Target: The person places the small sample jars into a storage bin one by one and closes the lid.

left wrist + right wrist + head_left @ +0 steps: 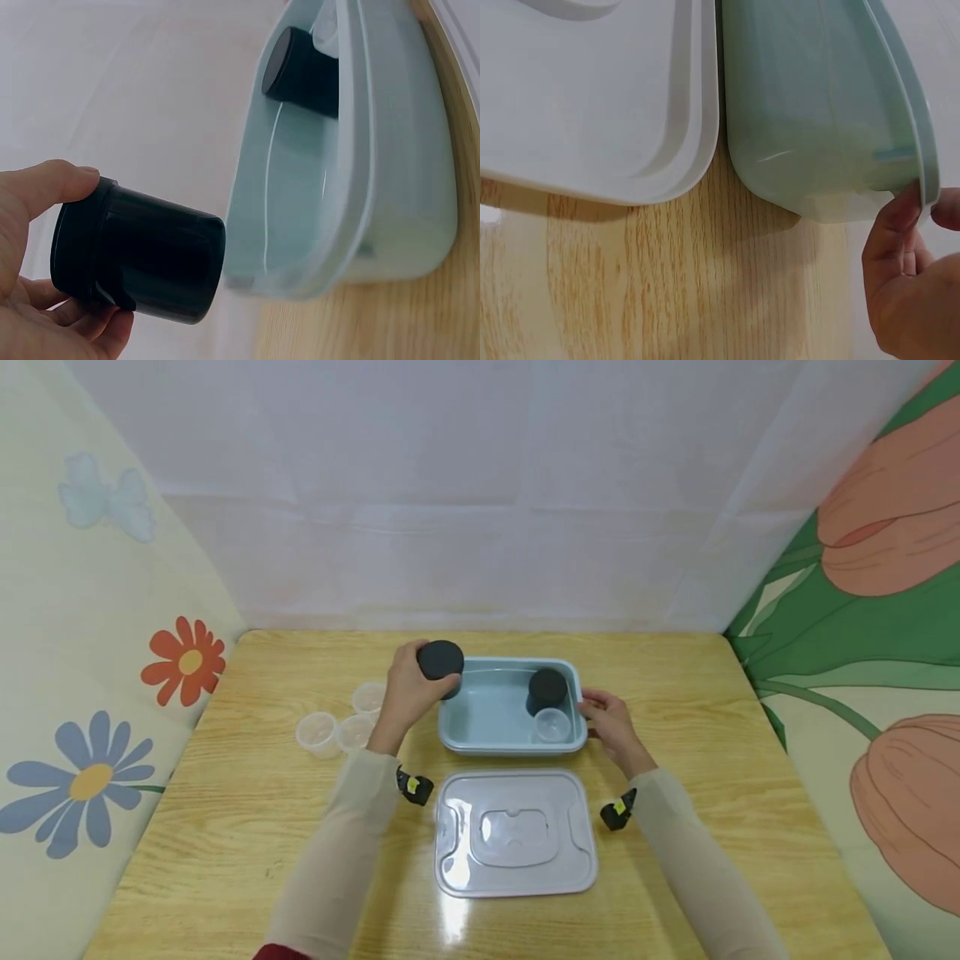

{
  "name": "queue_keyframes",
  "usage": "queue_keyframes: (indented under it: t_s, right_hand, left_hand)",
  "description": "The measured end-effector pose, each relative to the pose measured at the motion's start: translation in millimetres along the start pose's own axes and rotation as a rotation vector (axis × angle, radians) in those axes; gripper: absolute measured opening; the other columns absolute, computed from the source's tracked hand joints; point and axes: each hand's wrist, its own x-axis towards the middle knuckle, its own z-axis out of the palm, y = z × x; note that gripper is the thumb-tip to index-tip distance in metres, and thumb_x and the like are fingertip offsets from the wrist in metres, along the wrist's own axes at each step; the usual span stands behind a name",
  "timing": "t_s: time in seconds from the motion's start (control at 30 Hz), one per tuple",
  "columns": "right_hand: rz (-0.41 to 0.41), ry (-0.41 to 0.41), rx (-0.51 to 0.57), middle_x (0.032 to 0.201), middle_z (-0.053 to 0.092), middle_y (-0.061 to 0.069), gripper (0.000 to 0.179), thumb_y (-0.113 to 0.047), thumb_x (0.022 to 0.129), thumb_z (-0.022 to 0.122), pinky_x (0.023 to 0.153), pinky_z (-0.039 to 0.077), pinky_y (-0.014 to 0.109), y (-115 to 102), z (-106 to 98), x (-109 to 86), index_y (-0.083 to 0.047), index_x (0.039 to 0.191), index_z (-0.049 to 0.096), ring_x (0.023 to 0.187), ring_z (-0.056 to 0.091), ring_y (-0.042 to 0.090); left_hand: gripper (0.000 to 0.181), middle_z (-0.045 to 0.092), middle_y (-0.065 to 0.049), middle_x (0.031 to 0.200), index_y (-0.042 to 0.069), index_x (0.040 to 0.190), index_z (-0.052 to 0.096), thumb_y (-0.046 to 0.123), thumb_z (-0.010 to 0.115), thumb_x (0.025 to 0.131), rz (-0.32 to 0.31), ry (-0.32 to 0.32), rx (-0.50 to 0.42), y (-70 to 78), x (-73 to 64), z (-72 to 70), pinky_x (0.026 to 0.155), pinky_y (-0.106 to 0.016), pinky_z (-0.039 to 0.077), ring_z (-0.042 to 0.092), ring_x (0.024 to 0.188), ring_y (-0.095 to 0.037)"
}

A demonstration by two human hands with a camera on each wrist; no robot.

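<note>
My left hand point(415, 689) grips a black lidded jar point(161, 251) round its lid end, at the left rim of a light blue plastic bin point(487, 745). In the left wrist view the jar is tilted, its base toward the bin. Inside the bin's right side stand a second black jar point(547, 687) and a small clear plastic cup point(552, 725). The right hand point(611, 722) pinches the bin's right rim, with the thumb and fingers on either side of it in the right wrist view.
Several clear plastic cups point(317, 732) stand on the wooden table point(225, 835) left of the bin, partly behind the left wrist. A translucent lid point(515, 881) lies in front of the bin. White cloth point(450, 552) hangs behind the table.
</note>
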Motion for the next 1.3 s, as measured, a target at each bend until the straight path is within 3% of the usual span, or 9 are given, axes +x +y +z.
queue_keyframes:
  t_s: [0.5,0.97,1.3]
  right_hand:
    - [-0.002,0.009,-0.006,0.108,0.056,0.004,0.044,-0.007,0.096,0.051,0.063,0.053,0.018,0,-2,0.7,0.003,0.139,0.042,0.081,0.056,0.002]
    - [0.034,0.027,-0.007,0.111,0.054,0.004,0.043,-0.007,0.096,0.051,0.064,0.053,0.019,0,0,3.6,0.000,0.138,0.044,0.083,0.055,0.004]
    - [0.018,0.030,0.009,0.105,0.055,0.002,0.043,-0.005,0.096,0.051,0.061,0.053,0.019,2,0,4.0,0.002,0.138,0.045,0.080,0.056,0.003]
  left_hand:
    - [0.074,0.045,-0.024,0.131,-0.002,0.138,0.039,0.022,0.076,0.079,0.061,-0.083,-0.010,14.5,13.7,41.1,0.098,-0.051,0.043,0.049,0.117,-0.039]
    - [0.072,0.047,-0.026,0.129,-0.005,0.136,0.041,0.021,0.076,0.078,0.084,-0.122,0.008,5.6,21.6,73.4,0.098,-0.051,0.043,0.050,0.116,-0.039]
    - [0.072,0.051,-0.027,0.127,-0.006,0.132,0.046,0.022,0.079,0.075,0.097,-0.118,0.086,-3.5,24.5,89.6,0.099,-0.048,0.043,0.052,0.115,-0.039]
